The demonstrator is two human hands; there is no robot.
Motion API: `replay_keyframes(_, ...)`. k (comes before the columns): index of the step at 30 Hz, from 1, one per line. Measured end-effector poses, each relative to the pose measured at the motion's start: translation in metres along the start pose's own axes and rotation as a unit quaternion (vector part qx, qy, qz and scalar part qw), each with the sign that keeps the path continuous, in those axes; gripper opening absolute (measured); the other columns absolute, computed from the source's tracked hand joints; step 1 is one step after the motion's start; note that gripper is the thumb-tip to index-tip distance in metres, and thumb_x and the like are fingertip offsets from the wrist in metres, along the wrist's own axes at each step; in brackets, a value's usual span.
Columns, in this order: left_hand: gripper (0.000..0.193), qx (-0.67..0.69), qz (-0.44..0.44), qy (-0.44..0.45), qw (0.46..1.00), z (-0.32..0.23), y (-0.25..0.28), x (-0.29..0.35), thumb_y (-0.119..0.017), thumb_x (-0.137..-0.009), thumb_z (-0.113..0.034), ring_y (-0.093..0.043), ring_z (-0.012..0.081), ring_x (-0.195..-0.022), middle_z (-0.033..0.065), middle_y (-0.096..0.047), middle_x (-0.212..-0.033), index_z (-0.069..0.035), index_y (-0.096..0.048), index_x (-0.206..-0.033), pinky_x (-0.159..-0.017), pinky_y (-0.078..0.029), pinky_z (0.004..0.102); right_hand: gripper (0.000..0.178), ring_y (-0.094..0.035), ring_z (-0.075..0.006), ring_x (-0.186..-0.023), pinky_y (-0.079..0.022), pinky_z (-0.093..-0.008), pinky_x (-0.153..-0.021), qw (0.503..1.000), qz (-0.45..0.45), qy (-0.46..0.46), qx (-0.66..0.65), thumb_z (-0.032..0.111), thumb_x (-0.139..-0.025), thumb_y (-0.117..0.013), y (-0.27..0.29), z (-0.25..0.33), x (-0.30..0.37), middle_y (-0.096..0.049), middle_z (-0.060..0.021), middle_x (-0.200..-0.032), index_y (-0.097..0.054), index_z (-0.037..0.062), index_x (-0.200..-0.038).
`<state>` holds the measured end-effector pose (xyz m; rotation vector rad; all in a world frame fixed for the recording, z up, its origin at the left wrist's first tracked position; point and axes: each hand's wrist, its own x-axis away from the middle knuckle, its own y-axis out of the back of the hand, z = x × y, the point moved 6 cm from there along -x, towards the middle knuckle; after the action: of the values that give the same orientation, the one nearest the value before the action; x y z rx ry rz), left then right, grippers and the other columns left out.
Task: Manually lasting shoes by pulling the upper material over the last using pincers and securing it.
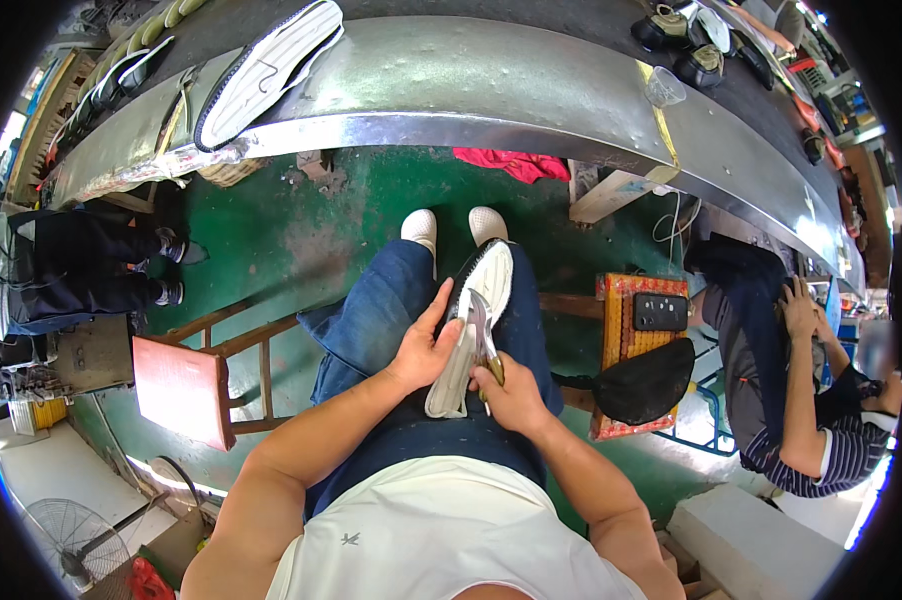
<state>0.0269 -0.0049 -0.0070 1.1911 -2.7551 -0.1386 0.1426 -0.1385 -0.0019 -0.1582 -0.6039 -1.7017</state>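
Observation:
Across my lap lies a shoe (488,275), bottom side up, its white underside showing and a dark stitched-looking edge around the toe. The toe points away from me, between my knees. My left hand (429,343) grips the shoe's left side, with the thumb over the white underside and a finger along the edge. In my right hand (515,393) is a pair of lasting pincers (482,335) with olive-coloured handles. The curved metal jaws lie over the middle of the shoe. Whether they bite on material I cannot tell.
A metal-edged workbench (451,85) runs across in front, with another white-bottomed shoe (266,75) and a clear plastic cup (664,88) on it. To my right, a stool (611,300) bears a phone (660,311) and a black pouch (647,384). People sit on both sides.

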Motion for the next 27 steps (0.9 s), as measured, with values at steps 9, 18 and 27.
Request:
replay_keyframes(9, 0.059, -0.154, 0.013, -0.138, 0.978, -0.014, -0.001, -0.007, -0.052, -0.101, -0.008, -0.051, 0.0412, -0.136, 0.0295, -0.049, -0.147, -0.008, -0.035, -0.157, -0.113, -0.04, 0.0387, 0.027, -0.056, -0.0091, -0.066, -0.041, -0.0212, -0.049, 0.939, 0.102, -0.133, -0.301, 0.025, -0.105, -0.056, -0.001, -0.01, 0.001, -0.064, -0.0053, -0.09, -0.06, -0.0004, -0.114)
replay_keyframes(18, 0.05, -0.204, 0.037, -0.136, 0.969, -0.022, 0.001, -0.013, -0.055, -0.097, -0.01, -0.067, 0.0481, -0.095, 0.0295, -0.059, -0.129, -0.017, -0.051, -0.146, -0.083, -0.058, 0.048, 0.038, -0.071, -0.0199, -0.089, -0.062, -0.0335, -0.062, 0.925, 0.182, -0.189, -0.276, 0.029, -0.105, -0.057, 0.069, 0.001, 0.019, -0.069, -0.0126, -0.102, -0.058, -0.006, -0.121)
replay_keyframes(27, 0.061, -0.286, 0.086, -0.072, 0.952, -0.022, -0.005, -0.003, -0.053, -0.102, -0.022, -0.061, 0.0506, -0.115, 0.0352, -0.048, -0.143, -0.013, -0.031, -0.158, -0.097, -0.053, 0.048, 0.048, -0.067, -0.0436, -0.081, -0.051, -0.0493, -0.075, 0.993, 0.078, 0.003, 0.091, 0.038, -0.108, -0.043, 0.077, 0.054, -0.046, -0.068, -0.0243, -0.082, -0.06, -0.005, -0.097)
